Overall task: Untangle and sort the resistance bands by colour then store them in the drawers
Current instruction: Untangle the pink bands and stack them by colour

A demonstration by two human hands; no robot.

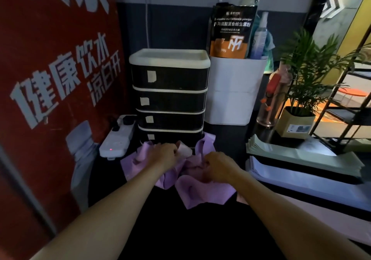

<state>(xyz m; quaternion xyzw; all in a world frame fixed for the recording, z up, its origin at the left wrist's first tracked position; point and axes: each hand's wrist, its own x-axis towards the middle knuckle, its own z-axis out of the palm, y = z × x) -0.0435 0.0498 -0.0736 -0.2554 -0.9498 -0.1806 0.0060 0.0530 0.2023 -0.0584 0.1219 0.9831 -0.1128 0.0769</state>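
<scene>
Resistance bands of flat purple rubber (186, 191) lie heaped on the dark counter (180, 229) before the black drawer unit (168, 99), left hand (163, 153) and right hand (217, 166) each pinching a fold; advise drawing one strand apart slowly to avoid tightening knots.

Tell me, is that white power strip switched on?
On, it seems. A small red light glows on the power strip lying left of the drawer tower.

Tangled heap of wide purple resistance bands (186, 187) with one pale pink band (185, 149) (partly hidden) on top, lying on the dark tabletop directly before the black four-tier drawers (169, 99), all closed.
</scene>
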